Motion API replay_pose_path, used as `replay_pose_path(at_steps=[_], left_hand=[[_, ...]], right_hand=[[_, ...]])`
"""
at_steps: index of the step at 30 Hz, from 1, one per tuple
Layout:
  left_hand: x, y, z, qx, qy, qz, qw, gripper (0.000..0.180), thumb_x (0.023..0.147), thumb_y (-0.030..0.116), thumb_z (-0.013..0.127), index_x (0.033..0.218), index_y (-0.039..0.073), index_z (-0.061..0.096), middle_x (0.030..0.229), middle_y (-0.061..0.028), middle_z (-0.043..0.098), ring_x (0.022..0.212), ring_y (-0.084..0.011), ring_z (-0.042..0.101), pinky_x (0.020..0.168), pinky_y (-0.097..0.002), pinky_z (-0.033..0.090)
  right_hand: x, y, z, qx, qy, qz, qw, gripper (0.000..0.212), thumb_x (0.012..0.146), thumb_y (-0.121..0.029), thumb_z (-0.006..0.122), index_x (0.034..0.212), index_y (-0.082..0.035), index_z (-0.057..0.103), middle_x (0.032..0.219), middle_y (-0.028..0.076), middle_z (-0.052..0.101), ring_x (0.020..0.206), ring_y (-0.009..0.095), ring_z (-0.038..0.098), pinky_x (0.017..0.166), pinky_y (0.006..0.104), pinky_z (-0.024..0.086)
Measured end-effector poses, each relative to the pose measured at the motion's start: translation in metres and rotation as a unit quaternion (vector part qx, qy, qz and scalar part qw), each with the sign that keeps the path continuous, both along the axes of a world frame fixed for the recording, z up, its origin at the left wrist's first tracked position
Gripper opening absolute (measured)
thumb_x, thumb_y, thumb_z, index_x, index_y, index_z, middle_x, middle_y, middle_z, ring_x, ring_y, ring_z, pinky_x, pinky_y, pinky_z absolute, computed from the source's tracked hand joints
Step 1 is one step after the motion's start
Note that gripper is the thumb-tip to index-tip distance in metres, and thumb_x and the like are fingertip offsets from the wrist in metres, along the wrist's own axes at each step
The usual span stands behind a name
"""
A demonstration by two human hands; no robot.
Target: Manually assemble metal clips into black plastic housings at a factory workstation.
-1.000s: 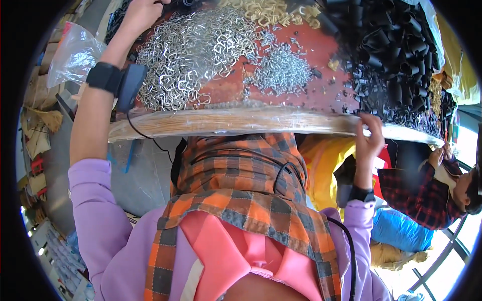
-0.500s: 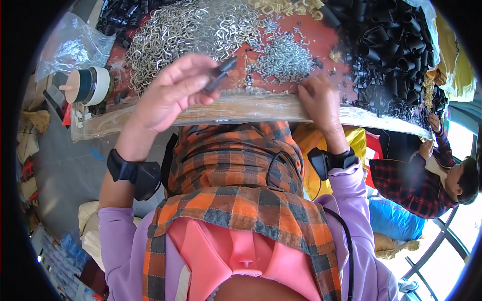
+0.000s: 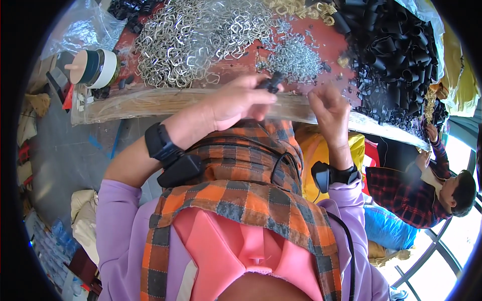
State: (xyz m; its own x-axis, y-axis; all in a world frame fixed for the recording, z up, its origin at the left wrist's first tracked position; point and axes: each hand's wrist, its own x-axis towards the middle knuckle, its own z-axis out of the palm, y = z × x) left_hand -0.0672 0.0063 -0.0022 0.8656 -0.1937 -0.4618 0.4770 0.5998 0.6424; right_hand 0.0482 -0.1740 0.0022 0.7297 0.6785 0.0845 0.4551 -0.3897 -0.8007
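My left hand [image 3: 236,103] grips a small black plastic part [image 3: 272,83] between thumb and fingers, just above the table's near edge. The part sticks out past the fingertips toward the right. Close by on the right, my right hand [image 3: 330,108] is closed, its fingers curled into a pinch. Whatever it may hold is hidden. Beyond the hands lies a heap of small silvery screws [image 3: 293,59]. A larger pile of bent shiny metal loops [image 3: 173,47] spreads over the left half of the red tabletop [image 3: 233,72].
Black tube-like parts [image 3: 389,55] crowd the table's right side, with gold-coloured loops [image 3: 301,9] at the far edge. At left stand a round white-and-green container [image 3: 95,69] and a clear plastic bag [image 3: 83,27]. Another person [image 3: 411,193] works at far right.
My left hand has moved right with the black part, closer to my right hand. My right hand has shifted slightly right and nearer to me, away from the screw heap.
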Motion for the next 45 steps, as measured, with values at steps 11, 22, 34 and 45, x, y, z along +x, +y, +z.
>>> replay_pose_path(at_steps=[11, 22, 34, 45], left_hand=[[-0.004, -0.023, 0.007, -0.101, -0.023, 0.031, 0.994, 0.028, 0.084, 0.016, 0.046, 0.105, -0.001, 0.045, 0.093, -0.0086, 0.054, 0.075, -0.0157, 0.056, 0.066, -0.0265, 0.047], [-0.007, -0.022, 0.005, -0.010, -0.026, -0.018, 0.999, 0.033, 0.085, 0.015, 0.043, 0.112, -0.004, 0.040, 0.104, -0.0095, 0.049, 0.091, -0.0186, 0.052, 0.079, -0.0290, 0.045], [-0.010, -0.021, -0.004, -0.026, -0.002, -0.033, 0.999, 0.026, 0.083, 0.015, 0.048, 0.103, -0.001, 0.049, 0.096, -0.0056, 0.053, 0.086, -0.0118, 0.053, 0.074, -0.0228, 0.046], [-0.006, -0.015, -0.007, -0.051, 0.017, -0.010, 0.998, 0.028, 0.083, 0.013, 0.047, 0.107, -0.002, 0.045, 0.098, -0.0081, 0.053, 0.087, -0.0184, 0.055, 0.079, -0.0285, 0.045]], right_hand=[[-0.038, 0.008, 0.025, 0.104, -0.106, 0.113, 0.982, 0.010, 0.064, 0.002, 0.060, 0.071, -0.002, 0.053, 0.064, 0.005, 0.048, 0.052, 0.014, 0.045, 0.046, 0.0241, 0.036], [-0.038, 0.011, 0.019, 0.018, -0.083, 0.146, 0.986, 0.011, 0.063, 0.003, 0.060, 0.073, -0.001, 0.054, 0.064, 0.007, 0.047, 0.051, 0.017, 0.047, 0.047, 0.0264, 0.038], [-0.044, 0.013, 0.020, -0.009, 0.004, 0.116, 0.993, 0.006, 0.065, -0.001, 0.058, 0.070, 0.000, 0.055, 0.060, 0.006, 0.044, 0.049, 0.014, 0.044, 0.045, 0.0254, 0.034], [-0.031, 0.022, 0.019, -0.021, 0.013, 0.150, 0.988, 0.004, 0.066, -0.001, 0.058, 0.069, -0.002, 0.055, 0.062, 0.006, 0.047, 0.051, 0.016, 0.049, 0.046, 0.0262, 0.037]])
